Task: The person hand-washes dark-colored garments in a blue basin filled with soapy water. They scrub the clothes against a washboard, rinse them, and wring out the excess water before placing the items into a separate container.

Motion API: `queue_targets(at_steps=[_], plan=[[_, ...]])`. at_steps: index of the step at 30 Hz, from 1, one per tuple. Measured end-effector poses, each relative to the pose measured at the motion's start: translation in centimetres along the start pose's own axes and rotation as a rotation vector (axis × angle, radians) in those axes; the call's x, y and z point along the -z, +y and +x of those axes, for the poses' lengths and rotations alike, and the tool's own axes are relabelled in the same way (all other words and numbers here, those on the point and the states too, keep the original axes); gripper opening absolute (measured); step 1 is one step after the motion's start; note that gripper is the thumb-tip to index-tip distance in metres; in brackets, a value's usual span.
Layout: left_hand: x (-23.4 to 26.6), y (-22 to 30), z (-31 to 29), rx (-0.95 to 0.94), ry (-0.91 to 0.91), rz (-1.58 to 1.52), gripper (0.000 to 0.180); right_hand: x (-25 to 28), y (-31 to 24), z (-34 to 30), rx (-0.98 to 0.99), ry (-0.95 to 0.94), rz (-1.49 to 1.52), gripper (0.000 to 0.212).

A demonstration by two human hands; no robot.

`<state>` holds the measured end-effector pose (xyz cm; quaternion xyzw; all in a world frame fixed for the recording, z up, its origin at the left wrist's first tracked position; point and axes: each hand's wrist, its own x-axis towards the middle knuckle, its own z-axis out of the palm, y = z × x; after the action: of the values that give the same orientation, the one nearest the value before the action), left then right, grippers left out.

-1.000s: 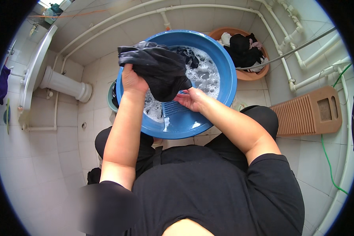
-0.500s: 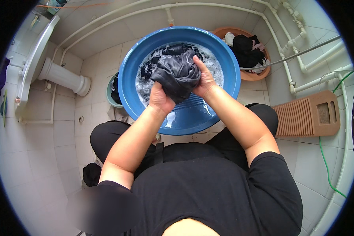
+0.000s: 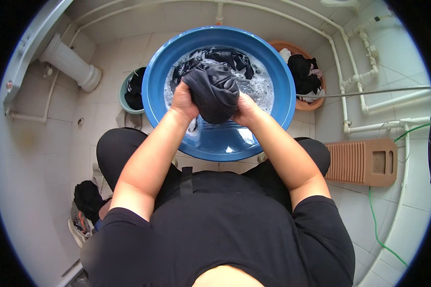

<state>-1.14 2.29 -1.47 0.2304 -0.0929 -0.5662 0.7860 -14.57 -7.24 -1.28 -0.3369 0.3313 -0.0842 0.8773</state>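
Observation:
Between my hands is a bunched wet dark garment (image 3: 213, 91), held above a large blue basin (image 3: 151, 81). My left hand (image 3: 184, 101) grips its left side, with the fingers partly hidden behind the cloth. On the lower right side, my right hand (image 3: 245, 109) is closed on the same bundle, its fingertips largely out of sight. Foamy water (image 3: 261, 88) lies in the basin, and more dark wet clothes (image 3: 230, 58) float at its far side.
An orange tub (image 3: 305, 104) of clothes stands beyond the basin's right side, a small green basin (image 3: 124, 98) with dark cloth at its left. A brown washboard (image 3: 359, 162) leans right of my knee. White pipes (image 3: 337, 62) line the wall; a white pedestal (image 3: 74, 64) stands far left.
The garment has been turned and gathered into a rounder bundle, and my right hand has shifted lower on it. The view has shifted, showing more clothes and shoes at the lower left.

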Motion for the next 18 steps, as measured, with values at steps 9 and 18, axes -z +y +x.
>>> queue_targets(at_steps=[9,18], plan=[[-0.6,-2.6,-0.7,-0.386,0.137,0.453,0.022,-1.5,-2.0,-1.2,0.111,-0.013,0.068,0.049],[0.6,-3.1,0.2,0.232,0.237,-0.133,0.042,-2.2,-1.1,-1.5,0.439,-0.072,-0.146,0.021]])
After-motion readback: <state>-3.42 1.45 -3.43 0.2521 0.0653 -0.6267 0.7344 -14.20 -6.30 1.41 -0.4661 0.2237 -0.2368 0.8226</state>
